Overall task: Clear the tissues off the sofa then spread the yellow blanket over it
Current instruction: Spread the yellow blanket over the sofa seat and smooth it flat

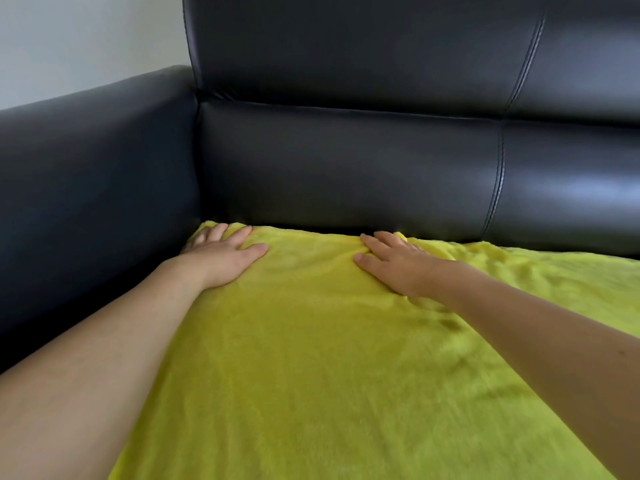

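Yellow blanket [329, 358] lies spread over the seat of the black leather sofa [346, 161], its far edge pushed up against the base of the backrest. Left hand [221, 258] rests flat, fingers spread, on the blanket's far left corner, next to the armrest [93, 188]. Right hand [398, 265] also lies flat and open, palm down, further right along the same edge. Neither hand grips anything; both press on the fabric. Judgement: palms are placed there to pin and smooth the edge into the seat-back crease so the cloth sits flush. Slight ripples show to the right of the right hand. No tissues visible on the sofa in this view. No brands, labels or writing readable anywhere. Pale wall [86, 39] behind the armrest.
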`<state>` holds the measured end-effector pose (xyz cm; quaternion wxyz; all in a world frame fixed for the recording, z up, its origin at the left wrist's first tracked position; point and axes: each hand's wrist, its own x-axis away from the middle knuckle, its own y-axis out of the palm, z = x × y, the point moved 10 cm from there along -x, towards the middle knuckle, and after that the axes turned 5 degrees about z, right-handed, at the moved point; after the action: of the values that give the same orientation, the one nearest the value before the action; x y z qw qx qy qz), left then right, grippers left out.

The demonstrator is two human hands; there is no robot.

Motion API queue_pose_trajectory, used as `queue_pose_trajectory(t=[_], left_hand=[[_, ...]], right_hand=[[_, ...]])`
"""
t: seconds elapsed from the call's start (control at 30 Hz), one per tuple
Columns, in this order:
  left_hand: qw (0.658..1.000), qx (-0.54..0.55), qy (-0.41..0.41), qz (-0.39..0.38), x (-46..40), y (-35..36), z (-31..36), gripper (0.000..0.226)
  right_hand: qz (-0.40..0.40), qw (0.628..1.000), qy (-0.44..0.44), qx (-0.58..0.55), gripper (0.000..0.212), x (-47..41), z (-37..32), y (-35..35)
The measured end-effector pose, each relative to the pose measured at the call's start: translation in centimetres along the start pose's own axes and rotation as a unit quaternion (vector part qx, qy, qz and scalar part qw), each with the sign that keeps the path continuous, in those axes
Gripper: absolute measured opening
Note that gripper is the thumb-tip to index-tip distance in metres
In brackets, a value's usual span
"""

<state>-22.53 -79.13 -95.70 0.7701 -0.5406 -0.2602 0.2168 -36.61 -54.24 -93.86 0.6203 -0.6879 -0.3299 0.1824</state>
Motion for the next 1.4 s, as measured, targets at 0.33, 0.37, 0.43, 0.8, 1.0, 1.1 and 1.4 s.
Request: queue_pose_trajectory(t=[0.33, 0.37, 0.43, 0.8, 1.0, 1.1, 1.4], left_hand=[[1.0, -0.01, -0.005, 0.008, 0.0, 0.0, -0.1, 0.076], [1.0, -0.012, -0.004, 0.009, -0.1, 0.0, -0.1, 0.076], [1.0, -0.02, -0.004, 0.008, -0.2, 0.0, -0.2, 0.077], [0.998, -0.022, 0.014, 0.061, -0.5, -0.9, -0.1, 0.071], [0.987, -0.01, -0.004, 0.163, 6.2, -4.1, 2.2, 0.057], [0.984, -0.039, -0.012, 0.175, 10.3, -4.2, 2.0, 0.056], [0.984, -0.117, -0.112, 0.072, 18.5, -0.4, 2.0, 0.07]], right_hand=[[0.022, 1.0, -0.01, 0.008, 0.065, 0.8, -0.7, -0.4], [0.015, 1.0, -0.001, 0.012, 0.066, 0.7, -0.5, -0.3], [0.011, 1.0, 0.009, 0.024, 0.067, 0.4, -0.3, -0.2], [0.007, 0.999, 0.035, 0.041, 0.065, -0.2, -0.1, -0.3], [0.161, 0.985, 0.004, 0.059, 0.054, 3.9, -4.5, -4.8], [0.124, 0.991, -0.053, 0.018, 0.06, 7.3, -8.0, -3.4], [0.077, 0.996, -0.046, 0.01, 0.068, 12.1, -7.9, -1.2]])
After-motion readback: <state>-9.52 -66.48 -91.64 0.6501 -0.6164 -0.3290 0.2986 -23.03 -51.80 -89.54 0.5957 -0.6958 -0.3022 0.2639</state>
